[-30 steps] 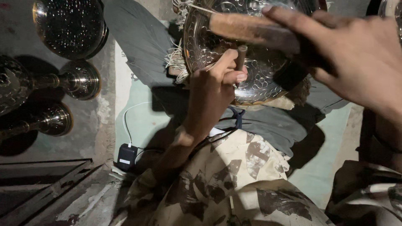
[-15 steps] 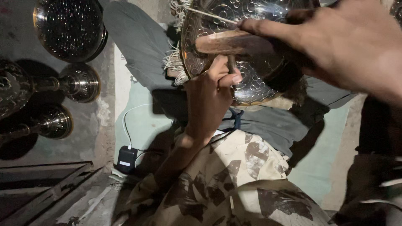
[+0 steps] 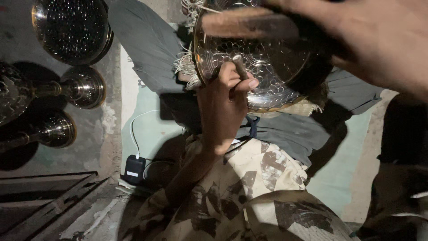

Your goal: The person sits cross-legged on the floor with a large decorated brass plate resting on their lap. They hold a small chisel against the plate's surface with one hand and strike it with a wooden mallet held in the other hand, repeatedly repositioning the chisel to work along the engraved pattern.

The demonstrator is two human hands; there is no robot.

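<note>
While both hands worked over the lap, notes ran as follows.

Plate: round embossed metal plate (image 3: 267, 67) sat tilted at top centre, resting on frayed cloth (image 3: 189, 67); shiny, covered in small circular bosses, rim golden along its near edge.
Left hand: left hand (image 3: 225, 105) was curled tight around a thin metal punch (image 3: 240, 67), tip against the plate's face.
Right hand: right hand (image 3: 379, 40), blurred, was closed on a wooden mallet (image 3: 249, 27) held across the plate's far edge.
Edges: plate's left rim just beside the cloth fringe; lower rim touching the left knuckles.
Open room: pale green mat (image 3: 151, 129) to the left held a black charger (image 3: 133, 169) with white cable; brass stands (image 3: 82, 87) stood well apart at far left.
</note>
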